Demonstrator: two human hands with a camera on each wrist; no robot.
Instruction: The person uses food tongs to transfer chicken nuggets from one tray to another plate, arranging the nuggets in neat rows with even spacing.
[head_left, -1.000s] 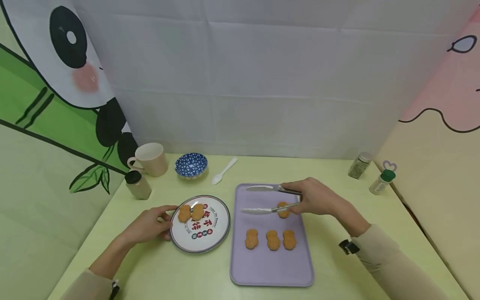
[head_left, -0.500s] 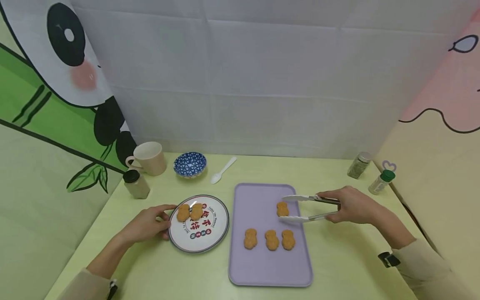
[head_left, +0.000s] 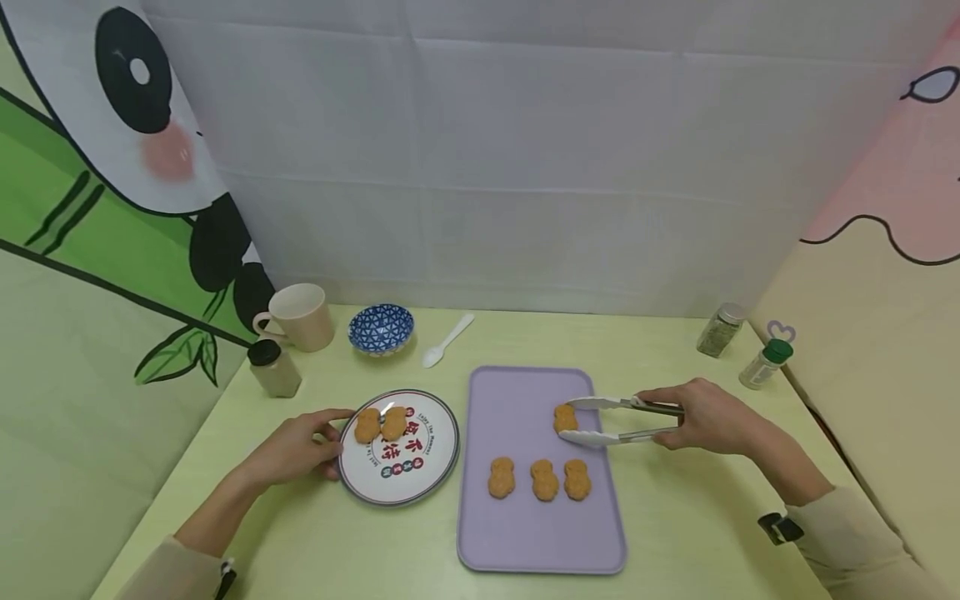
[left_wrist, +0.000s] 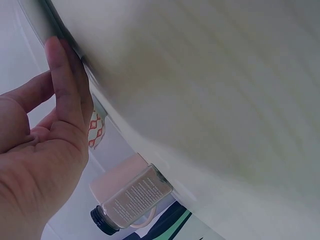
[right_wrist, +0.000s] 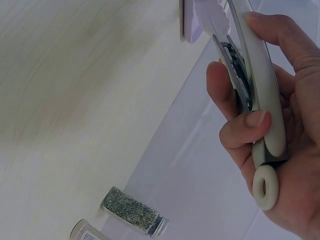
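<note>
In the head view my left hand point(head_left: 296, 450) holds the left rim of a white plate point(head_left: 367, 477) printed with red characters. Two brown bear-shaped biscuits point(head_left: 393, 423) lie side by side on it. My right hand point(head_left: 712, 417) grips metal tongs point(head_left: 611, 403) with white tips, reaching in over the right edge of a lilac tray point(head_left: 540, 537). Between the tong tips lies a single biscuit point(head_left: 565, 418). Nearer the front of the tray, three more biscuits point(head_left: 545, 481) form a row. The right wrist view shows fingers and thumb wrapped around the pale tong handle point(right_wrist: 265, 95).
Along the back left stand a beige mug point(head_left: 302, 318), a black-capped spice bottle point(head_left: 276, 372) and a blue patterned bowl point(head_left: 382, 330). A white spoon point(head_left: 448, 341) lies beside the bowl. At the back right are a herb jar point(head_left: 720, 331) and a green-capped bottle point(head_left: 765, 364).
My right hand moved the tongs rightward, from above the tray to its right edge. The tong tips then drew slightly closer around the back biscuit. My left hand stayed at the plate.
</note>
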